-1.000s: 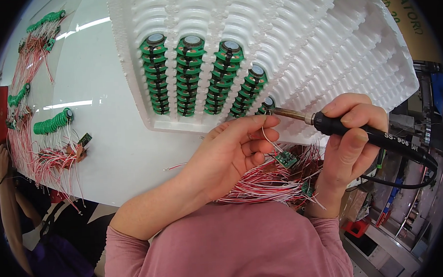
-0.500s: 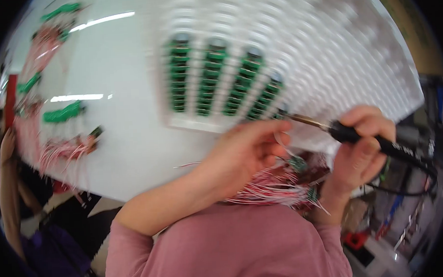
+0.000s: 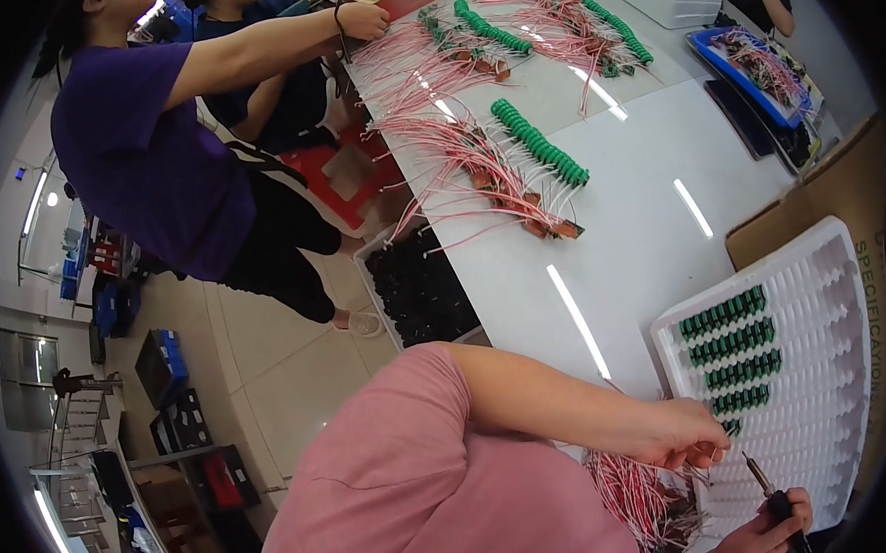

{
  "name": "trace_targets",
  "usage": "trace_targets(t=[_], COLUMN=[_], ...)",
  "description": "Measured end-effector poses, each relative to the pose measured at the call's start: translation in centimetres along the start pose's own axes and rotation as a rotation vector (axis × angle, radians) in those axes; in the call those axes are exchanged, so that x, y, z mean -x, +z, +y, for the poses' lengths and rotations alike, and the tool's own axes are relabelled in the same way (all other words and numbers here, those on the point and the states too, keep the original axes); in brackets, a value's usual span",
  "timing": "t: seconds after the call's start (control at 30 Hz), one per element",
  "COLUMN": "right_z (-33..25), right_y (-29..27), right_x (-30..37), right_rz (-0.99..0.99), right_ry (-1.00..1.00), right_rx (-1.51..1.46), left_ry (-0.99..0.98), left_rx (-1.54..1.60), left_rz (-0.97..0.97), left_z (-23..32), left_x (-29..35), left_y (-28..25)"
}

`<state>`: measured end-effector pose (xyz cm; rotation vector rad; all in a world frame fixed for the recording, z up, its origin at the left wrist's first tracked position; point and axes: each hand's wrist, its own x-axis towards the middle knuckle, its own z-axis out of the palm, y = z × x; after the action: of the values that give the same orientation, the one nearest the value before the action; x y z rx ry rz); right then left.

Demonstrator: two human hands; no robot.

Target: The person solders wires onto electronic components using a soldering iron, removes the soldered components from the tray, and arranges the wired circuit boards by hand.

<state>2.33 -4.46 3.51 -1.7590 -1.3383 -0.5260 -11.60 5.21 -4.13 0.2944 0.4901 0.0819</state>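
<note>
My right hand [image 3: 762, 540], at the lower right, is wrapped round the black handle of a soldering iron [image 3: 778, 504]. The iron's metal tip points up and left, a little apart from my left fingers. My left hand [image 3: 684, 434] is closed in a pinch on a thin wire, mostly hidden by the fingers. It hovers by the near end of the small green circuit boards [image 3: 739, 371], which stand in rows in a white foam tray [image 3: 820, 387]. Under my left forearm lies a bundle of red and white wires [image 3: 635, 492], partly covered by my arm.
Bunches of red and white wires [image 3: 477, 160] and rolls of green boards [image 3: 539, 143] lie along the white table [image 3: 630, 207]. A cardboard box [image 3: 790, 203] stands behind the tray. Beyond the table's left edge are a co-worker in purple [image 3: 156, 161] and a bin of black pieces [image 3: 419, 288].
The view has swung left, bringing the co-worker and floor in. The iron's tip, earlier at the boards by my left fingers, is now a little away from them.
</note>
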Motion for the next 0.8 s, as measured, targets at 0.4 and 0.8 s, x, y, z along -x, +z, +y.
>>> trace_targets(t=[0.4,0.8], right_z=[2.3,3.8], right_y=[-7.6,-9.5], right_x=[4.6,7.1], right_rz=[0.193,0.271], right_ry=[0.033,0.131], right_rx=[0.124,0.182], left_ry=[0.437,0.295], left_rx=[-0.485,-0.573], left_rz=[0.186,0.215], left_z=[-4.6,-4.5], left_x=[1.0,1.1], left_y=[1.7,2.0])
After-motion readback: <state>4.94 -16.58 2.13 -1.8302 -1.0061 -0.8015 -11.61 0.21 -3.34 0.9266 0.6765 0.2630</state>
